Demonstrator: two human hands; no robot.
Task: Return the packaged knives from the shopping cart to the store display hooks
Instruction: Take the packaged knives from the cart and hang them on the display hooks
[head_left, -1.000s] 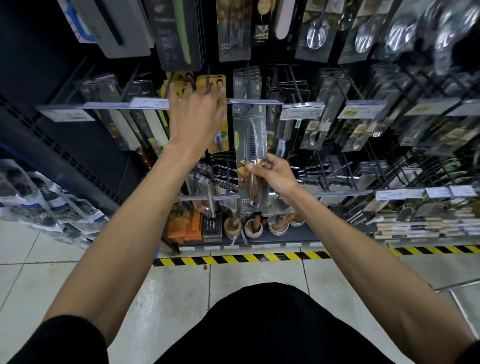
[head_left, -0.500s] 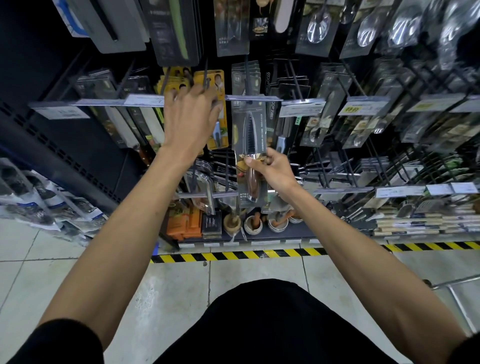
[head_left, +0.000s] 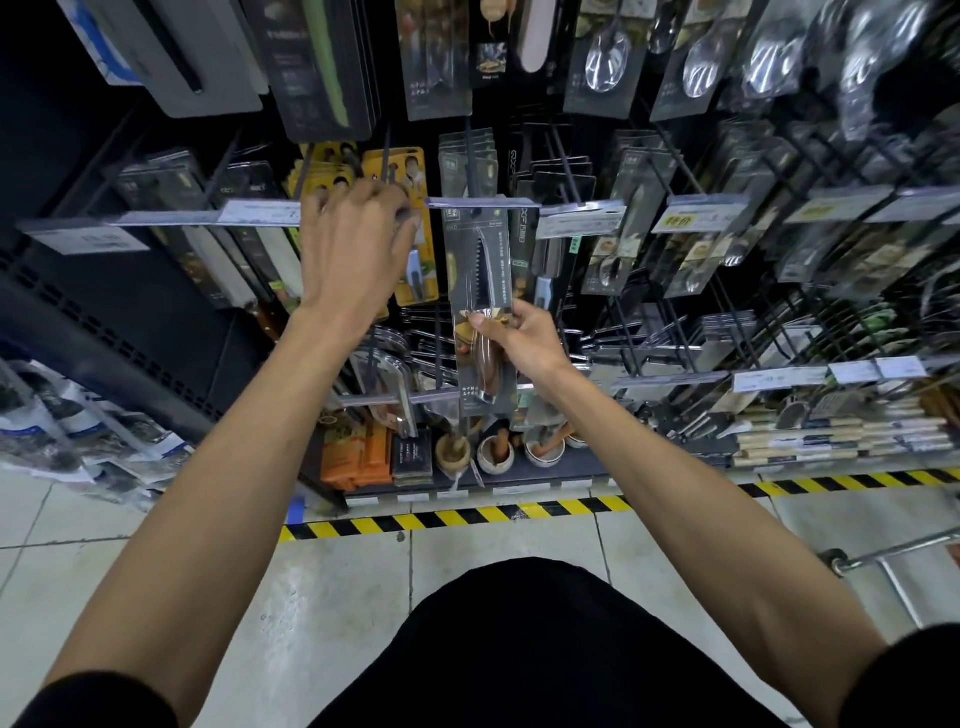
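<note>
**A:** Why's the packaged knife (head_left: 480, 283) held upright like that?

**B:** Guessing so its top hole meets the hook (head_left: 471, 161) behind the price label (head_left: 483, 203). Right hand (head_left: 524, 340) pinches it low, thumb in front. Left hand (head_left: 356, 249), just left, has its fingers curled at the yellow packs (head_left: 410, 171). Can't tell what they grip.

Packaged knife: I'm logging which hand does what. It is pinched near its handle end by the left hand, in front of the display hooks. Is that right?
Not quite. The head view shows the right hand pinching the packaged knife near its handle end, in front of the display hooks; the left hand is up by the yellow packs.
</note>
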